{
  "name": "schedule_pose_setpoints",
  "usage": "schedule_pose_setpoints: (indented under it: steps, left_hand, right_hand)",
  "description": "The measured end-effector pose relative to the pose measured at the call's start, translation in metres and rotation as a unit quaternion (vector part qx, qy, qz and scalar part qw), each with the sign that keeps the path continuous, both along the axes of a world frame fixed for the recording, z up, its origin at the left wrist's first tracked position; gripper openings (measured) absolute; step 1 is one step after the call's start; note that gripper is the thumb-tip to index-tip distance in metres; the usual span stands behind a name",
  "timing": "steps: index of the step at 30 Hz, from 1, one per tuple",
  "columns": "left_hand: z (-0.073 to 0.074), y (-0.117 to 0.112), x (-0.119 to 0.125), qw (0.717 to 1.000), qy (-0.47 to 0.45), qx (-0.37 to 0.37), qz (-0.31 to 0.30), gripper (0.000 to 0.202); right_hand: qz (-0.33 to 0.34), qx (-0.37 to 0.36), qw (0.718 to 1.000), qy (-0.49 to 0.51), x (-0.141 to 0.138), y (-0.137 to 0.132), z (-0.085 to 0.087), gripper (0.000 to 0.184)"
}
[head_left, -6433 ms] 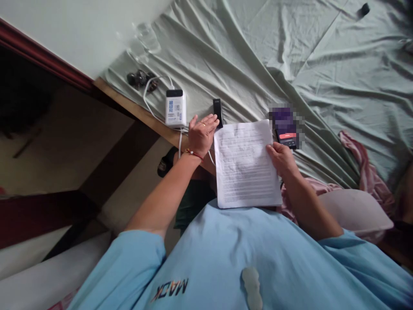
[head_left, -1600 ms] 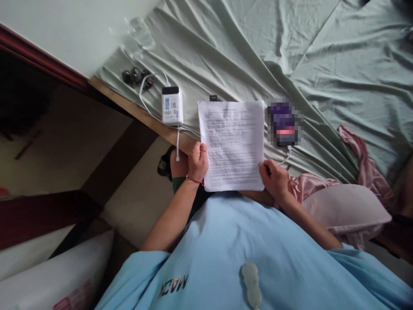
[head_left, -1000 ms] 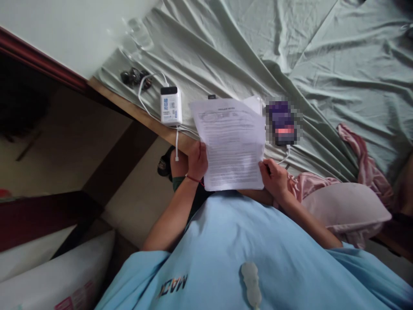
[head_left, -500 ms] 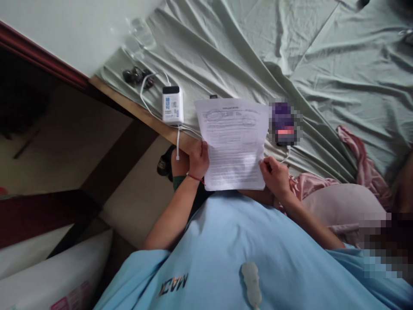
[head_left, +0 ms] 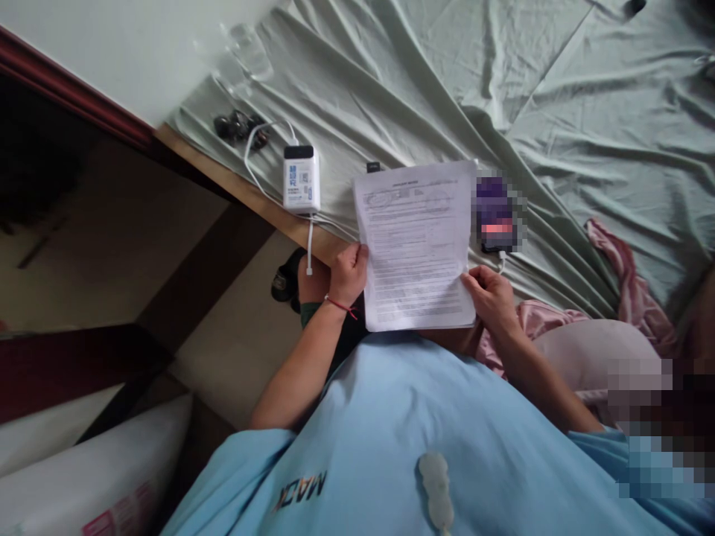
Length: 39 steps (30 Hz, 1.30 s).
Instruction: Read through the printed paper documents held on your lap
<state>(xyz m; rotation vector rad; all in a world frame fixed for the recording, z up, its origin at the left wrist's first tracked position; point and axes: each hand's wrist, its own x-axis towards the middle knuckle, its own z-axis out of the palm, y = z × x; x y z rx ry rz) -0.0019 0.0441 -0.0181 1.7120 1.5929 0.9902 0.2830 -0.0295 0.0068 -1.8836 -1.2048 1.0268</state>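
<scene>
A stack of printed paper sheets (head_left: 420,246) is held upright above my lap, its text too small to read. My left hand (head_left: 349,274) is closed on its left edge, thumb on the front. On the lower right edge, my right hand (head_left: 491,295) pinches the sheets between thumb and fingers. Just right of the paper lies a phone (head_left: 496,216), its screen blurred out, with a white cable plugged into its lower end. To the left, a white power bank (head_left: 302,181) with a black top rests near the bed's edge.
A light green sheet (head_left: 391,89) covers the bed. Clear cups (head_left: 249,56) and dark round objects (head_left: 240,128) sit at the back left. The wooden bed edge (head_left: 262,205) drops to the floor. Pink cloth (head_left: 631,275) and a partly blurred person are at the right.
Both hands have shifted the sheets slightly to the right. The paper's top right corner has risen, and the pages look flatter. The grip of both hands persists.
</scene>
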Motion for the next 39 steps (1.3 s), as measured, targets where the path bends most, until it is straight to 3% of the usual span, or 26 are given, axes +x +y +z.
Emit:
schedule_pose_setpoints:
  steps: [5, 9, 15, 20, 23, 29, 34, 39]
  left_hand:
    - [0.003, 0.005, -0.002, 0.995, -0.069, -0.073, -0.027, 0.034]
    - [0.005, 0.008, -0.002, 0.992, -0.07, -0.104, -0.012, 0.03]
    - [0.005, 0.011, 0.0, 0.995, -0.027, -0.101, -0.004, 0.03]
    - [0.001, 0.009, 0.001, 0.996, -0.038, -0.078, 0.004, 0.031]
    - [0.0, 0.008, 0.003, 0.99, -0.097, -0.103, 0.016, 0.031]
    - [0.004, 0.01, 0.007, 0.951, -0.223, -0.21, 0.051, 0.025]
    - [0.01, 0.007, 0.012, 0.944, -0.245, -0.204, 0.083, 0.025]
    - [0.012, 0.001, 0.009, 0.959, -0.197, -0.188, 0.081, 0.027]
  right_hand:
    - [0.0, -0.007, 1.0, -0.009, 0.005, 0.001, -0.002, 0.031]
    - [0.008, 0.0, 1.0, -0.029, 0.007, 0.0, -0.005, 0.03]
    - [0.039, 0.018, 0.995, -0.084, 0.005, 0.001, -0.004, 0.027]
    - [0.008, 0.035, 0.995, -0.093, 0.003, 0.003, -0.006, 0.028]
    - [0.003, 0.038, 0.995, -0.092, 0.003, 0.004, -0.007, 0.026]
    - [0.005, 0.049, 0.994, -0.101, 0.007, 0.007, -0.001, 0.024]
    - [0.007, 0.067, 0.993, -0.101, 0.004, 0.009, 0.002, 0.023]
    - [0.009, 0.091, 0.991, -0.093, 0.001, 0.01, 0.001, 0.023]
